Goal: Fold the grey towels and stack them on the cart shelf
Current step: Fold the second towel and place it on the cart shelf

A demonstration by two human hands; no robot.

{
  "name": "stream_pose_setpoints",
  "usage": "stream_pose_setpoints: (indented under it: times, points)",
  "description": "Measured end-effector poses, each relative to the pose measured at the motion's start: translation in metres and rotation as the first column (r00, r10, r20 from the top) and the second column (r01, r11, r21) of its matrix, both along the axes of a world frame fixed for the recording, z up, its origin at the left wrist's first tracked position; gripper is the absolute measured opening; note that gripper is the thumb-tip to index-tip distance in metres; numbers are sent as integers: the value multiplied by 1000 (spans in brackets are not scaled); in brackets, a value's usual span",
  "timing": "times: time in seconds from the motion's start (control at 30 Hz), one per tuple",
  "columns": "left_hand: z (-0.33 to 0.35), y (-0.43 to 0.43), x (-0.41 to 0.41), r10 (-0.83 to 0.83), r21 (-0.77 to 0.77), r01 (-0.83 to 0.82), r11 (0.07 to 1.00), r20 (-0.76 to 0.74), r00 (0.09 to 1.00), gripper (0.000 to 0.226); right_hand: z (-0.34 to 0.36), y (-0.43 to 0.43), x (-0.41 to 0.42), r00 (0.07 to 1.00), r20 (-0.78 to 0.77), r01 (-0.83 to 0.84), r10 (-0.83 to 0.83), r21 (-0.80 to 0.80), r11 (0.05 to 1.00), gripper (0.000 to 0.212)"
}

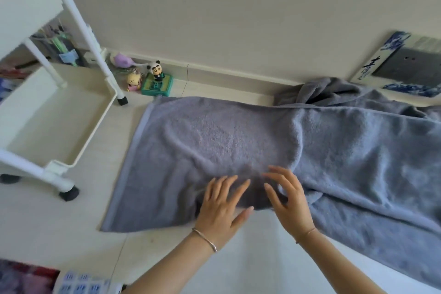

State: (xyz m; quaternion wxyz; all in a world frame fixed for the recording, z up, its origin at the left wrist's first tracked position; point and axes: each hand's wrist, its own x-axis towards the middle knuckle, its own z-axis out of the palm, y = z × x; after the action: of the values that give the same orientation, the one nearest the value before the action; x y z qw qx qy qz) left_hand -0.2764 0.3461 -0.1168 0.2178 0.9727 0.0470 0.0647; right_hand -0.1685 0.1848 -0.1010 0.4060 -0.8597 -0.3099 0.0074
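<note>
The white metal cart shelf (47, 112) stood at the floor's left edge, the long grey terry towel (214, 141) spread flat beside it. The left hand (219, 205) and right hand (288, 200) rested spread-fingered on its near hem; smoothing wrinkles outward before folding would probably keep corners matched.

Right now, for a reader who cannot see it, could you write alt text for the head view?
The left hand and the right hand, both open, touch a grey towel spread across the floor. A white cart shelf stands at the left, and a bunched grey towel lies near the wall.
</note>
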Motion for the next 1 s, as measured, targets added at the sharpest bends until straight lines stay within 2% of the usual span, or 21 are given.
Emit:
stream_pose_setpoints:
  times: [0.07, 0.2, 0.3, 0.4, 0.47, 0.53, 0.67, 0.73, 0.83, 0.9, 1.0]
  points:
    - [-3, -19, 1, -96, 93, 100, 991, -45, 994, 53, -7, -30, -18, 997, 36, 67, -66, -27, 997, 26]
    - [-7, -33, 11, -48, 107, 66, 992, -161, 986, 51, -23, -79, -42, 981, 154, 145, -118, -178, 973, 26]
    - [-10, -32, 13, -28, 105, 48, 993, -189, 982, 49, -31, -103, -50, 991, 72, 134, -117, -339, 931, 41]
    - [-10, -28, 14, 9, 142, 17, 990, -185, 983, 52, -28, -109, -52, 996, 42, 90, -81, -325, 942, 38]
    - [-11, -20, 13, 56, 149, -27, 989, -191, 980, 59, -27, -115, -56, 999, 39, 40, -29, -309, 950, 45]
    - [-9, -13, 11, 70, 131, -41, 991, -224, 972, 68, -24, -130, -65, 1000, 19, 1, 6, -357, 934, 56]
    - [-7, 1, 4, 70, 155, -39, 987, -203, 977, 83, -14, -155, -67, 996, -89, -35, -13, -516, 856, 62]
    - [-8, 11, -2, 145, 172, -115, 978, -172, 974, 84, -8, -144, -63, 1000, 4, 14, -14, -466, 885, 60]
    - [-7, 27, -10, 318, 145, -296, 944, -163, 934, 69, 1, -103, -58, 986, 165, 33, 13, -274, 961, 47]
    - [-10, 40, -16, 418, 147, -393, 908, -234, 878, 55, 6, -66, -57, 989, 114, -57, 95, -296, 953, 47]
    - [-16, 58, -29, 445, 130, -426, 895, -312, 840, 52, -3, -22, -62, 986, -58, -164, 155, -466, 869, 75]
